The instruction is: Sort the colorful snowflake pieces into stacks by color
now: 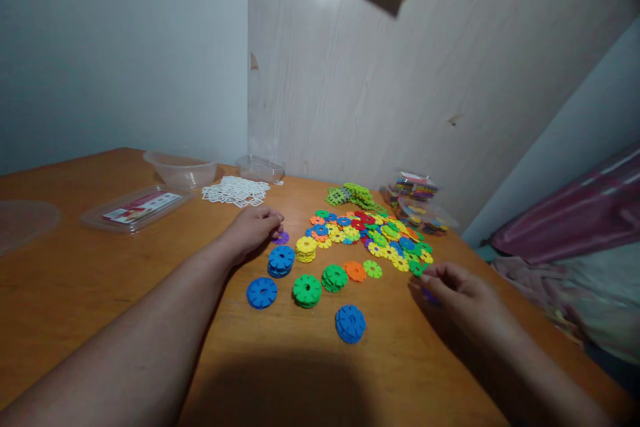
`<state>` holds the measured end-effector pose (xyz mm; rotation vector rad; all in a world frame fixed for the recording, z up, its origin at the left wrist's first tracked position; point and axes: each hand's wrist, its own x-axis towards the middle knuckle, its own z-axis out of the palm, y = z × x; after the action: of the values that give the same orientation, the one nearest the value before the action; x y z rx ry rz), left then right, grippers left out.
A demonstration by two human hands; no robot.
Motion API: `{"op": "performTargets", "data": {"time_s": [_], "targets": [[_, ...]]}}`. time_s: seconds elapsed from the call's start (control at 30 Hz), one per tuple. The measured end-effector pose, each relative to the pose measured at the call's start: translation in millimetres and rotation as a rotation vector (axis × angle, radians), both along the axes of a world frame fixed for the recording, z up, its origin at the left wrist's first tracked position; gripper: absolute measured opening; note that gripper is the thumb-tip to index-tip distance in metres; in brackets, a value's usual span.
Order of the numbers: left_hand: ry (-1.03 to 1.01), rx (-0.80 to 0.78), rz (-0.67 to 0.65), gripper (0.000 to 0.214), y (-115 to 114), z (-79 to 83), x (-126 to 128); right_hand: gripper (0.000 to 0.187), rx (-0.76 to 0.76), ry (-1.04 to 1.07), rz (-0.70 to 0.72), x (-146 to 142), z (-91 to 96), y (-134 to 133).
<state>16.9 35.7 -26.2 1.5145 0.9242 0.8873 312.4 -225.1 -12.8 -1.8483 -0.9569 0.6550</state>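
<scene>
My left hand [251, 230] rests low over the table with fingers curled together, and a purple notched plastic disc [281, 238] shows at its fingertips. My right hand [457, 290] pinches the edge of a green notched disc [417, 268] beside the loose pile. Under that hand another purple disc [431, 296] is partly hidden. Between the hands stand small stacks: a yellow stack [306, 249], a blue stack [281, 260], two green ones [307, 290] and a nearer blue stack [351, 324]. A blue disc [262, 293], an orange disc [355, 272] and a lime disc [373, 269] lie among them.
A mixed pile of coloured discs [390, 237] spreads behind the stacks, with lime-green pieces [353, 195] beyond. White lattice pieces [236, 191], a clear bowl [183, 170] and a clear lidded box [137, 208] occupy the left. Packed containers [417, 197] stand back right.
</scene>
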Motion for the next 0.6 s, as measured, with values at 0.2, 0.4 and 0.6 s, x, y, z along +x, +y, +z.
{"op": "performTargets", "data": {"time_s": [0.2, 0.4, 0.6], "targets": [[0.014, 0.002, 0.012, 0.019, -4.4, 3.5, -0.2, 0.036, -0.189, -0.467, 0.075, 57.0, -12.8, -9.9], [0.01, 0.003, 0.011, 0.02, -4.8, 3.7, -0.5, 0.034, -0.237, -0.479, 0.088, 61.4, -18.8, -6.0], [0.046, 0.031, 0.009, 0.02, -2.5, 2.2, -0.5, 0.035, -0.144, -0.306, 0.157, 64.1, -24.7, 0.7]]}}
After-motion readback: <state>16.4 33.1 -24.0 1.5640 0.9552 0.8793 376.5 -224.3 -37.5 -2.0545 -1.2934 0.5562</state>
